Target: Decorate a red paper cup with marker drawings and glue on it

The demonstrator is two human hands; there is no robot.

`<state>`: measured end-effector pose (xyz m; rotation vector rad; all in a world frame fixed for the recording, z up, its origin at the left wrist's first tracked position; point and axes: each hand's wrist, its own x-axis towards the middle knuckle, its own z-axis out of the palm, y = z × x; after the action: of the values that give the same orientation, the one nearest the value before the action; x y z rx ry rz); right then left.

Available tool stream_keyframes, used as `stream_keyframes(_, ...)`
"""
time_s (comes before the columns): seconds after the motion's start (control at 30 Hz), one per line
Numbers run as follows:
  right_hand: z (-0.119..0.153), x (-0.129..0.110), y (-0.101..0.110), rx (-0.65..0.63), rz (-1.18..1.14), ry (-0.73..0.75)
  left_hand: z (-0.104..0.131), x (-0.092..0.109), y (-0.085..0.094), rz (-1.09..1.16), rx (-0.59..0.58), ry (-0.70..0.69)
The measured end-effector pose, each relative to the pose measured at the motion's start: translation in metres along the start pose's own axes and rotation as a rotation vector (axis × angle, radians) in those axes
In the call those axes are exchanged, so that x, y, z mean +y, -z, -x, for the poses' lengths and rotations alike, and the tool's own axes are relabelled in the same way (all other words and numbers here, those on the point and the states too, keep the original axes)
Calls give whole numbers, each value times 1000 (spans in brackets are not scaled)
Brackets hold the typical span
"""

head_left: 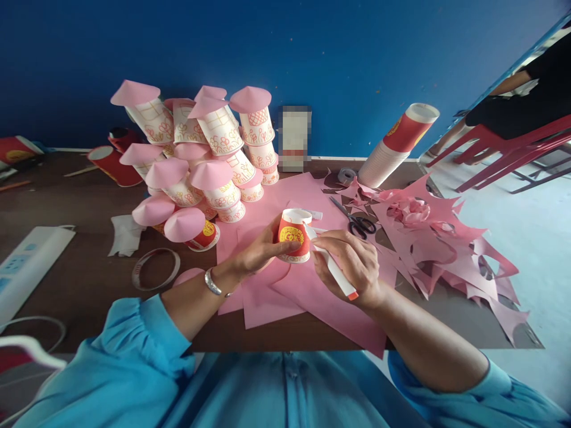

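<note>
Wrapped around a red paper cup with a yellow emblem and white rim, my left hand holds it above the pink paper. A white marker with an orange-red end sits in the closed fingers of my right hand. The marker's tip meets the cup's upper right side, near the rim; I cannot tell whether it touches. A small white cap-like piece lies just behind the cup. Beneath both hands are overlapping pink paper sheets.
Stacked decorated cups with pink cone tops stand at the back left. Black scissors and pink scraps lie to the right, before a tall cup stack. A tape roll and power strip are left. Someone sits far right.
</note>
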<state>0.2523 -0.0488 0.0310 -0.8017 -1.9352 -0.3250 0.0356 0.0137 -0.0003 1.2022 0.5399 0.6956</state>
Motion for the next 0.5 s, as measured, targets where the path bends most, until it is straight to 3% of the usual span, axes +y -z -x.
stream_keyframes(0.5, -1, 0, -3, -10, 25, 22, 1, -11, 5, 13, 19, -1)
